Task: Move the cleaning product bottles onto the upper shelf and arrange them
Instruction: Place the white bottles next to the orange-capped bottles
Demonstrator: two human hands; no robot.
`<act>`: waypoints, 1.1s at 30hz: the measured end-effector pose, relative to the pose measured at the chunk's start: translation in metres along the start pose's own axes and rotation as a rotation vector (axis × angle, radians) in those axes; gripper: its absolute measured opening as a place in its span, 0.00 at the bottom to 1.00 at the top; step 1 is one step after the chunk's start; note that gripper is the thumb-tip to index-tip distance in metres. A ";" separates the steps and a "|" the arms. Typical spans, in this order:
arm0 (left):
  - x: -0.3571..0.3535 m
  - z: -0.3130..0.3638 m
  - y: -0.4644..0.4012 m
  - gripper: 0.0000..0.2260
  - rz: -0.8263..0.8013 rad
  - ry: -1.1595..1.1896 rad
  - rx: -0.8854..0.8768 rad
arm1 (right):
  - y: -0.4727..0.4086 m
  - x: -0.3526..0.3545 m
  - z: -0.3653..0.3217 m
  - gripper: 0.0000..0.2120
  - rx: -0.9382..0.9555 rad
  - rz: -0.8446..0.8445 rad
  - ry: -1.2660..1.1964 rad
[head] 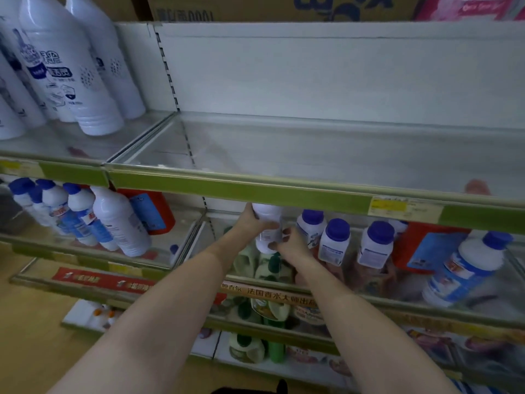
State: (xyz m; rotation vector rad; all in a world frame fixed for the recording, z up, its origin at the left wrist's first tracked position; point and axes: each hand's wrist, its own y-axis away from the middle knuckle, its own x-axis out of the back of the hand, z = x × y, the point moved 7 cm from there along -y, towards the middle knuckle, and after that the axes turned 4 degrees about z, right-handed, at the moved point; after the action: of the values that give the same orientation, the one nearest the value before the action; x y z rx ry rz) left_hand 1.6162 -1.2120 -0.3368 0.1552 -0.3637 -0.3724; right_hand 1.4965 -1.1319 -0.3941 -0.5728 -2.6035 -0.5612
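Observation:
Both my hands hold one white bottle (266,223) just under the green front edge of the upper shelf (255,191); its top is hidden behind that edge. My left hand (255,223) wraps its upper part from the left, thumb across the front. My right hand (289,241) grips its lower part from the right. To the right on the lower shelf stand three white bottles with blue caps (335,241), and one more (466,268) leans at the far right. The upper shelf's surface (326,155) above my hands is bare.
Tall white bottles (71,72) fill the upper shelf's left bay. Below them stand more blue-capped bottles (76,211) and a red container (153,211). Another red container (423,248) sits behind the right bottles. A glass front rail (397,302) edges the lower shelf. Cardboard boxes (255,7) sit on top.

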 end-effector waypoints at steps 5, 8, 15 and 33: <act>0.008 0.001 0.005 0.40 0.106 0.009 0.002 | -0.005 0.002 -0.004 0.29 0.029 -0.054 0.058; 0.015 -0.007 0.003 0.47 0.113 -0.020 -0.003 | -0.002 -0.002 -0.006 0.36 0.035 -0.061 0.066; 0.047 -0.022 0.036 0.48 0.181 0.017 0.033 | -0.011 -0.038 -0.014 0.42 0.130 -0.086 0.135; 0.229 -0.082 0.144 0.31 0.313 0.333 0.084 | 0.161 -0.173 -0.107 0.38 0.109 -0.253 0.013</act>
State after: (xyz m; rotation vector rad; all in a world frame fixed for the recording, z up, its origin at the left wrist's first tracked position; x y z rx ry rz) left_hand 1.8928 -1.1601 -0.3088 0.2346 -0.0706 -0.0186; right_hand 1.7477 -1.0989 -0.3389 -0.2053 -2.6928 -0.4938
